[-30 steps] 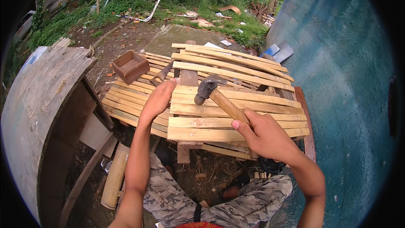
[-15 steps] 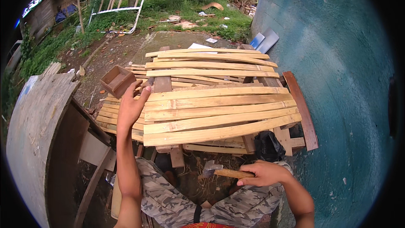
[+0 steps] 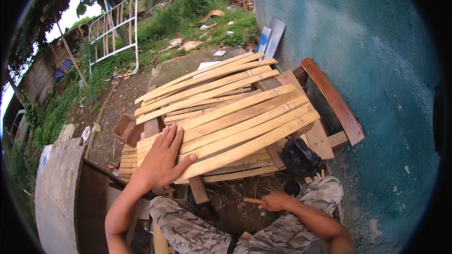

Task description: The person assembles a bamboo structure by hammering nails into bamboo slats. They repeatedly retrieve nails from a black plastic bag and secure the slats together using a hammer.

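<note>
Several pale bamboo slats (image 3: 245,124) lie side by side across a wooden frame in front of me. My left hand (image 3: 162,157) rests flat on the left ends of the near slats, fingers stretched out and thumb spread. Below the slats, between my knees, my right hand (image 3: 277,201) is wrapped round the wooden handle of a hammer (image 3: 254,201). Its head is hard to make out against the dark ground. A second group of slats (image 3: 207,84) lies on the far part of the frame, with a gap between the two groups.
A small brown wooden box (image 3: 127,129) stands left of the slats. A black plastic bag (image 3: 300,157) hangs or lies by the frame's right side. A reddish-brown board (image 3: 332,99) leans near the blue wall (image 3: 376,66). At left stands a weathered panel (image 3: 59,188).
My left hand has moved from beside the slats' left ends to lie on top of them. My right hand holds the hammer lower and farther from the slats. The view has tilted.
</note>
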Demonstrator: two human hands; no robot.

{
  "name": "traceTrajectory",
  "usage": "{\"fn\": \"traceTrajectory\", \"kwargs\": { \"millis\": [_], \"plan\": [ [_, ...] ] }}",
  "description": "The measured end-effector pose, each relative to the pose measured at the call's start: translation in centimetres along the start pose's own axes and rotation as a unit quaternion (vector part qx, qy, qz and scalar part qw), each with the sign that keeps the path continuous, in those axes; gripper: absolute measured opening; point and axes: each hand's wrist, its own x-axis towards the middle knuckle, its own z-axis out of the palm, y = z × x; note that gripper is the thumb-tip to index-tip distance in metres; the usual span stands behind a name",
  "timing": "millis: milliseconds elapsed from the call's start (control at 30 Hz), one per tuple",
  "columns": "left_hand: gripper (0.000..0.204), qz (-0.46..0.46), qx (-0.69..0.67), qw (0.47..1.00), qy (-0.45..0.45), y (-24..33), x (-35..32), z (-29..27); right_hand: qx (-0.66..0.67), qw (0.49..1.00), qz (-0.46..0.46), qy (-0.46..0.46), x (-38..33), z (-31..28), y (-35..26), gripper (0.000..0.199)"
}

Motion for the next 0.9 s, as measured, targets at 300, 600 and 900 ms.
{"fn": "traceTrajectory", "kwargs": {
  "millis": [300, 600, 900],
  "plan": [
    [0.093, 0.086, 0.026, 0.995, -0.049, 6.7, 8.9, 1.7, -0.029, 0.998, -0.047, -0.026, 0.0, 1.8, 0.3, 0.045],
    [0.094, 0.132, 0.026, 0.99, -0.047, 13.2, 15.2, 3.3, -0.024, 0.999, -0.047, 0.005, -0.6, 2.2, 0.3, 0.039],
    [0.095, 0.253, 0.046, 0.966, 0.033, 14.4, 7.1, 3.6, -0.044, 0.998, -0.036, -0.005, -1.0, 2.4, 1.6, 0.041]
  ]
}}
